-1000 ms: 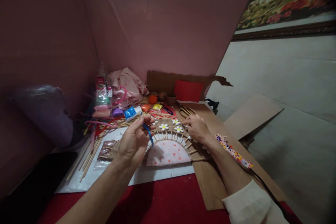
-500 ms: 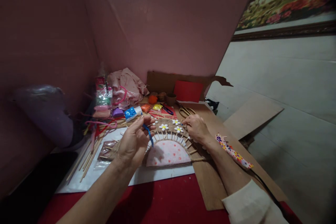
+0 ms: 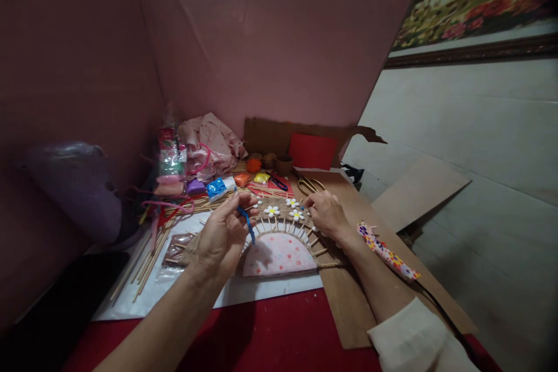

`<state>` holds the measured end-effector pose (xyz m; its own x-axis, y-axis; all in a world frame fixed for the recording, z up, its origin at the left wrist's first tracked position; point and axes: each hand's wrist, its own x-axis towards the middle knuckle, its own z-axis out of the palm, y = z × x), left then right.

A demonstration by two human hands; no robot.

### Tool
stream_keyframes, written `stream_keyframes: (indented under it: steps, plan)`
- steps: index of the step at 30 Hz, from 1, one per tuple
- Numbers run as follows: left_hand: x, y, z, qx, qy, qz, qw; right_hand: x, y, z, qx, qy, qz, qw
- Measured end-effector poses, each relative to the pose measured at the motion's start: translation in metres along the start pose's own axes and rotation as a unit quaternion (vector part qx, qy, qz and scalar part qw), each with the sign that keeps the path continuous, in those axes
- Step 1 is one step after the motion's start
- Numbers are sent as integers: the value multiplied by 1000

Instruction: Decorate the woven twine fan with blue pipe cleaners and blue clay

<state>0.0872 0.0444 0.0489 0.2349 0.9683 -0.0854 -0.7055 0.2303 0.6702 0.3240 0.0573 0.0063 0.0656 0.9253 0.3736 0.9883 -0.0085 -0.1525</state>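
Note:
A thin blue strip of soft clay (image 3: pixel 247 222) hangs from the fingers of my left hand (image 3: pixel 224 235), raised palm up over the left part of a fan-shaped craft. The craft has a woven twine band (image 3: pixel 285 208), thin sticks radiating inward, and a pink dotted half-circle of fabric (image 3: pixel 281 256). White clay flowers with yellow centres (image 3: pixel 272 211) sit on the band. My right hand (image 3: pixel 326 215) rests at the band's right side, fingertips pinched together close to the flowers. A tiny blue bit shows by those fingertips; what they hold is hidden.
Behind the craft lie a blue clay packet (image 3: pixel 217 188), a yellow packet (image 3: pixel 262 178), gold-handled scissors (image 3: pixel 310 186) and a small brown pot (image 3: pixel 284 163). Loose sticks (image 3: pixel 148 261) lie on the left. A flower-patterned strip (image 3: pixel 387 253) rests on cardboard (image 3: pixel 429 296) at right.
My right hand's fingertips have shifted very slightly to the right along the band, showing a tiny blue bit beside them. My left hand keeps its place with the blue strip.

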Motion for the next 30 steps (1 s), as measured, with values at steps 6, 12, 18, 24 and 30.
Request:
stream_keyframes:
  steps: [6,12,18,24,30]
  plan:
    - [0,0,1,-1,9,-6,1000,0,0,-1,13,19,19,1000]
    - [-4,2,6,-11,-21,-30,999,-5,-21,-11,218,107,-54,969]
    - [-4,-1,6,-7,-92,-36,995,-23,-58,-21,406,95,-95,904]
    - [-4,-5,7,-3,-116,13,993,-32,-77,-10,655,-99,-77,745]
    - [-8,-9,8,17,-157,35,987,-38,-91,-4,751,-202,-24,628]
